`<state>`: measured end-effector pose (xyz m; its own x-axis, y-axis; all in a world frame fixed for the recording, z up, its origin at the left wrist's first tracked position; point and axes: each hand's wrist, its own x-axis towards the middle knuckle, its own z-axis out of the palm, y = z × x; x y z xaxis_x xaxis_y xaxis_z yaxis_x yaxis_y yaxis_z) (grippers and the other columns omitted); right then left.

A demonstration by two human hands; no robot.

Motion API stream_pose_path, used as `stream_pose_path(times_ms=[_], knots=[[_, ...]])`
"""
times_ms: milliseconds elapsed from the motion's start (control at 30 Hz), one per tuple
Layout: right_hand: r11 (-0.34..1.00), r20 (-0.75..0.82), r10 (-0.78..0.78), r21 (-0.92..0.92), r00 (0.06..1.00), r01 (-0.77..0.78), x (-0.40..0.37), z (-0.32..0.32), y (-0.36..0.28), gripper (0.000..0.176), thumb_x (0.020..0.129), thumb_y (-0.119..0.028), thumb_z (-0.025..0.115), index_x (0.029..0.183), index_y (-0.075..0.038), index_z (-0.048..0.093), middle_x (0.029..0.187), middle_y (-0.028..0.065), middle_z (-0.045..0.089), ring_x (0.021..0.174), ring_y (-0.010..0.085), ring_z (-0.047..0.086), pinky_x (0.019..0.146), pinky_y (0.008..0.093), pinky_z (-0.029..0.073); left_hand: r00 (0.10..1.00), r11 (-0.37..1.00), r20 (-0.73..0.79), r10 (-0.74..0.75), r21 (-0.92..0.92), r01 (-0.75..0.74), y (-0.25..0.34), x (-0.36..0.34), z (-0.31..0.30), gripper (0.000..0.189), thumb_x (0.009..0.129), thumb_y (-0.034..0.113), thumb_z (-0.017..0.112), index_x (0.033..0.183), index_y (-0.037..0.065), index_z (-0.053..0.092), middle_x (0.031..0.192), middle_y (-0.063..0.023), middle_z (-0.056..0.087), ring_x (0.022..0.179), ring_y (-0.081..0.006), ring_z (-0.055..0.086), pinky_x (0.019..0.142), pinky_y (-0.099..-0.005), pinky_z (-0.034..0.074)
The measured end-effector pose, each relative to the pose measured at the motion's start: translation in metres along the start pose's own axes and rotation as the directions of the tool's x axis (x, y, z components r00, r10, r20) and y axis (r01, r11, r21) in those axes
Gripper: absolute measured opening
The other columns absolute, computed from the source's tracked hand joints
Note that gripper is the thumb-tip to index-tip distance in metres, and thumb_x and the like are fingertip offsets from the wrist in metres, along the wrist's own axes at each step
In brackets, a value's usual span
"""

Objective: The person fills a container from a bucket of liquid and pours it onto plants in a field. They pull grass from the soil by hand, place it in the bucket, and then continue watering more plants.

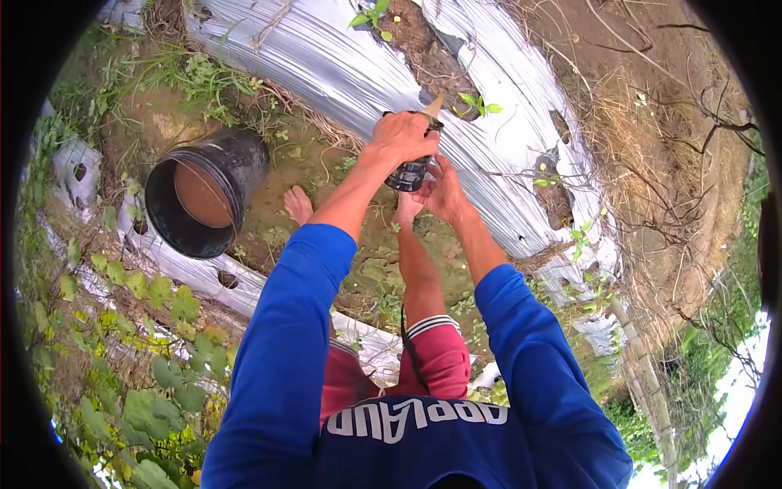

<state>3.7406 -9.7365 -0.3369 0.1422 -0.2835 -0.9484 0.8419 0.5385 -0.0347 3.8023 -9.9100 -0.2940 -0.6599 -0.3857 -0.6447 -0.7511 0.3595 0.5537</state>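
Observation:
Both my hands meet in front of me over the edge of a silvery plastic sheet (326,73). My left hand (401,137) is wrapped over the top of a small black object (407,176), perhaps a pot or cup. From below and to the right, my right hand (442,191) touches the same object with curved fingers. A pointed tan piece (434,106) sticks out beyond my left hand; what it belongs to is partly hidden by the fingers.
A black bucket (236,163) holding brown liquid lies to the left. Small green seedlings (478,105) grow in openings of the sheet. Dry branches (700,122) spread at the right, and leafy plants (147,407) fill the lower left. My bare feet (298,204) stand on soil.

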Motion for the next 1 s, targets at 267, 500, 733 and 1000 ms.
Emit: stream_pose_path(times_ms=[267,500,733,1000], knots=[[0.979,-0.034,-0.114,0.169,0.993,0.118,0.009,0.095,0.039,0.073,0.091,-0.063,0.045,0.136,-0.006,0.041,0.108,0.0133,0.053,0.085,0.0238,0.054,0.073,0.0385,0.047,0.905,0.963,-0.349,0.243,-0.024,-0.268,-0.089,-0.106,-0.053,0.021,0.083,0.023,0.062,0.082,0.001,0.063,0.084,-0.018,0.064,0.079,-0.0386,0.061,0.072,-0.0477,0.049],[0.978,0.01,0.057,-0.202,0.998,-0.053,0.029,0.156,0.119,0.068,0.09,-0.065,0.046,0.125,-0.007,0.051,0.101,0.0071,0.053,0.085,0.0216,0.055,0.074,0.0369,0.046,0.764,0.976,-0.625,0.158,-0.019,-0.218,-0.168,-0.305,-0.145,0.011,0.082,0.009,0.064,0.086,0.0,0.059,0.082,-0.0141,0.059,0.074,-0.0358,0.056,0.067,-0.0432,0.046],[0.797,0.159,-0.043,-0.59,0.986,0.13,0.055,0.136,0.204,0.072,0.086,-0.066,0.054,0.133,-0.011,0.054,0.105,0.0028,0.061,0.079,0.0142,0.054,0.068,0.0316,0.049,0.711,0.886,-0.539,-0.452,-0.365,0.287,-0.29,-0.383,-0.14,0.023,0.095,0.022,0.059,0.086,0.0,0.058,0.073,-0.0183,0.059,0.061,-0.037,0.055,0.058,-0.0434,0.046],[0.723,0.058,0.001,-0.689,0.998,0.039,0.025,0.154,0.183,0.067,0.087,-0.061,0.057,0.133,-0.012,0.052,0.101,-0.0029,0.056,0.082,0.0087,0.054,0.069,0.0244,0.047,0.725,0.395,0.056,-0.687,-0.808,0.438,-0.437,-0.284,-0.079,0.047,0.085,0.044,0.067,0.094,-0.002,0.061,0.068,-0.0071,0.056,0.054,-0.0147,0.053,0.048,-0.0333,0.049]])
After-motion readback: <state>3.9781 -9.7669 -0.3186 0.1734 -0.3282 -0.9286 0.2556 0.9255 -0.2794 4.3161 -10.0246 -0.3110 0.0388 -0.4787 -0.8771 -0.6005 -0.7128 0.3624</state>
